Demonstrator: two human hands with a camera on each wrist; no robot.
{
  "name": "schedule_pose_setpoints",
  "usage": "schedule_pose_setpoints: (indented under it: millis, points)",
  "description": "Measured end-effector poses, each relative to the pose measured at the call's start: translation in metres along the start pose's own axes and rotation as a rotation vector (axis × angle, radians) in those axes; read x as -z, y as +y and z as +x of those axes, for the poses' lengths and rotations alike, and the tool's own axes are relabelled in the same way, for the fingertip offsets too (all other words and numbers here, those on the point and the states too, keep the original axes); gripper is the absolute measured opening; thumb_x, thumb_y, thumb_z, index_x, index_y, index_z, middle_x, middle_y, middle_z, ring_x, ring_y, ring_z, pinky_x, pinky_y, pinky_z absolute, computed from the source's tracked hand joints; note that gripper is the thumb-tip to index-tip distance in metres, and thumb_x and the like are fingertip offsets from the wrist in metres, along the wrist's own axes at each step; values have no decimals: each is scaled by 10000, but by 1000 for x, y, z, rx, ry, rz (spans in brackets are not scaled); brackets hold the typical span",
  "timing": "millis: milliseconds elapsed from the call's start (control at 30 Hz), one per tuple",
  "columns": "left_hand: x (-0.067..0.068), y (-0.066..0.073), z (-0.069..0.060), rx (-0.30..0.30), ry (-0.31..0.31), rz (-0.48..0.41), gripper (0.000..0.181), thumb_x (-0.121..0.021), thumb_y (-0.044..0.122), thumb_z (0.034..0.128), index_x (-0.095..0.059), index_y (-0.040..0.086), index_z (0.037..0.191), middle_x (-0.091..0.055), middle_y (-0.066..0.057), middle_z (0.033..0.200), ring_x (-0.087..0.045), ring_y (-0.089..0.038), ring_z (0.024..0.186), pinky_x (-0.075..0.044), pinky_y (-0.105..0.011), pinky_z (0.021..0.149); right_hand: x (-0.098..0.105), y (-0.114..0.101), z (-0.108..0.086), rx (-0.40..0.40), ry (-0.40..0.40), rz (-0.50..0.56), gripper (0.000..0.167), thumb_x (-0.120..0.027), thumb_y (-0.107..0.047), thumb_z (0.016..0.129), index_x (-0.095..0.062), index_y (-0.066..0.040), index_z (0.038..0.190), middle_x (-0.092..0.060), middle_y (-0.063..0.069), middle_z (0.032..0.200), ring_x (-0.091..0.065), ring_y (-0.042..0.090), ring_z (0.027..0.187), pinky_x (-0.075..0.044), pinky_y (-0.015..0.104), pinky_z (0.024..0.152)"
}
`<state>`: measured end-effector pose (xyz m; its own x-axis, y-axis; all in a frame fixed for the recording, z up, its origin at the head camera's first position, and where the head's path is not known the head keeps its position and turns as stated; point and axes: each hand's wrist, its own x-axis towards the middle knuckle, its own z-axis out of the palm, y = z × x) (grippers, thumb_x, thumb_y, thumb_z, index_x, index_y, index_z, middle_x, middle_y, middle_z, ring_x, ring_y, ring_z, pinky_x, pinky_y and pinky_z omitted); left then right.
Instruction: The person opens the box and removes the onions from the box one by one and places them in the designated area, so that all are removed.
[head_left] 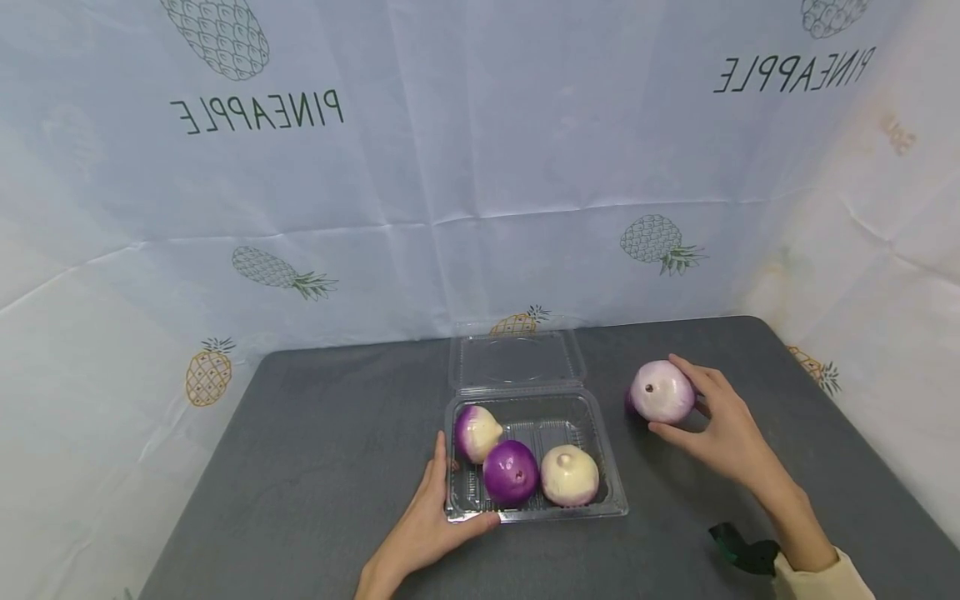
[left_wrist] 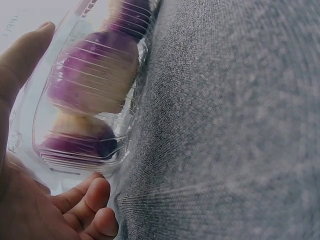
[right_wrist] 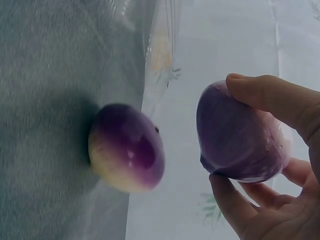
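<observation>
A clear plastic clamshell box (head_left: 611,492) stands on the grey table with its lid (head_left: 517,362) laid back. Inside are a white-and-purple turnip (head_left: 477,435), a deep purple one (head_left: 511,473) and a mostly cream one (head_left: 570,476). My left hand (head_left: 431,517) rests at the box's front left corner, thumb along the front edge and straight index finger beside the left wall. To the right of the box, my right hand (head_left: 723,425) grips a pale purple turnip (head_left: 663,392) between thumb and fingers. Another purple-and-cream turnip (right_wrist: 127,148) sits on the table, mostly hidden behind it in the head view.
The grey table (head_left: 337,433) reaches back to a white cloth (head_left: 525,167) printed with pineapples, which also hangs at both sides. A dark green strap-like piece (head_left: 742,550) lies beside my right wrist, near the cream sleeve (head_left: 821,579).
</observation>
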<state>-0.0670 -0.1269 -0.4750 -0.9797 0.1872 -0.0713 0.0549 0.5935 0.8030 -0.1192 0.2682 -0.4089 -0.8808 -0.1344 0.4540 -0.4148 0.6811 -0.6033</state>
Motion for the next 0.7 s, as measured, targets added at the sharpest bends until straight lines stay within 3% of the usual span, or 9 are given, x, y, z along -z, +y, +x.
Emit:
schedule_pose_setpoints:
  millis: [400, 700]
  points:
    - [0, 0, 0, 4, 1, -6, 1363, -877, 532, 735, 22, 66, 1647, -493, -89, 1420, -492, -249, 1319, -398, -565, 1124, 27, 24, -1, -55, 17, -27, 971, -929, 34, 641, -450, 40, 1486, -511, 280, 1228, -324, -233, 1085, -310, -93, 839]
    - [0, 0, 0, -9, 3, 5, 1362, -874, 535, 739, 21, 50, 1644, -495, -104, 1411, -505, -260, 1299, -408, -573, 1111, 34, 44, -2, -66, 6, -49, 977, -922, 63, 632, -421, 89, 1470, -490, 329, 1247, -290, -263, 1070, -321, -90, 793]
